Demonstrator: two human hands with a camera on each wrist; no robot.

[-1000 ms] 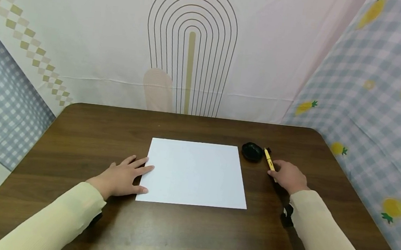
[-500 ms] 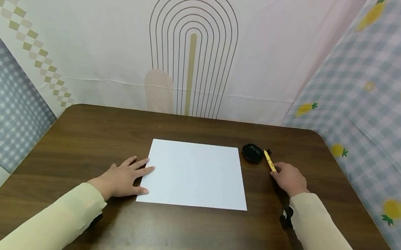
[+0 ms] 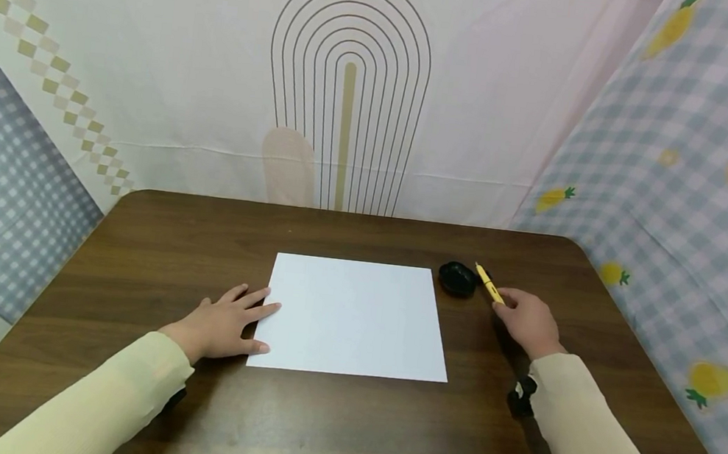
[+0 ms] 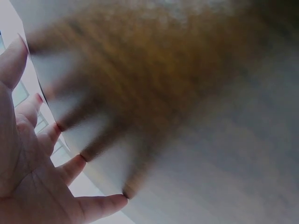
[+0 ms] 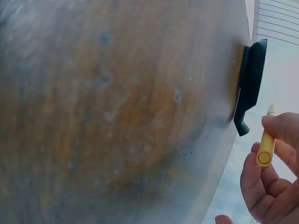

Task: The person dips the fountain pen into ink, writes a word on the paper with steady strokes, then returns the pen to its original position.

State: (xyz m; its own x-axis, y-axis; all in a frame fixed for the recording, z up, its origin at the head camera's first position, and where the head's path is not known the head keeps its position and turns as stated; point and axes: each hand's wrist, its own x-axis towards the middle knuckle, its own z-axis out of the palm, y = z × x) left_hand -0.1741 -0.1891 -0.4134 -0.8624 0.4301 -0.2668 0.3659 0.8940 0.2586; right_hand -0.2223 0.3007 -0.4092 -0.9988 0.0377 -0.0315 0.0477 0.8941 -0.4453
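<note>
A white sheet of paper lies flat in the middle of the dark wooden table. My left hand rests flat on the table with straight fingers touching the sheet's left edge; its spread fingers press the surface in the left wrist view. My right hand pinches a yellow pen right of the sheet, lifted slightly, its tip pointing up and left. The pen shows between my fingertips in the right wrist view. A black oval dish sits just left of the pen.
Patterned fabric walls close in the table at the back, left and right. The black dish stands near the table's far edge in the right wrist view. Bare wood lies in front of the sheet.
My right hand has picked the yellow pen up off the table and raised it a little beside the black dish. The left hand and the sheet have not moved.
</note>
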